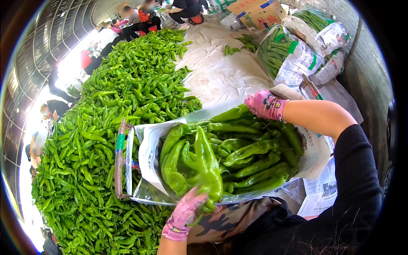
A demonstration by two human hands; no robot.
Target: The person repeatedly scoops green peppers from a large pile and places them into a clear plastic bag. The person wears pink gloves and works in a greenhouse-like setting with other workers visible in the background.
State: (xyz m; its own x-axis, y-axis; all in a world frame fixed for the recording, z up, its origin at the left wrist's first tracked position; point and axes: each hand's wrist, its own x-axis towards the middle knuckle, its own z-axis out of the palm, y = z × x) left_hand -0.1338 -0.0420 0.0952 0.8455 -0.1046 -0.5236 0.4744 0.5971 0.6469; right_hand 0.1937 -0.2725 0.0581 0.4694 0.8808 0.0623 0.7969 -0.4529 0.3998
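My left hand (185, 216), in a pink floral glove, grips a large green pepper (208, 165) by its stem end, tip pointing away from me. It is over the near left side of a clear plastic bag (159, 199). Newspaper (149, 156) lines the bag, and long green peppers (255, 156) lie inside, many side by side. At the bag's far right rim is my right hand (267, 104), in a matching glove. Its fingers curl down against the peppers; the fingertips are hidden, so its grip is unclear. A wooden stick frame (119, 159) with green tape stands at the bag's left end.
A broad heap of loose green peppers (95, 159) spreads along the left. Filled, taped bags (287, 54) are piled at the back right, near a cardboard box (258, 14). A pale ground sheet (213, 70) lies between. Several people sit or bend along the heap's far edges.
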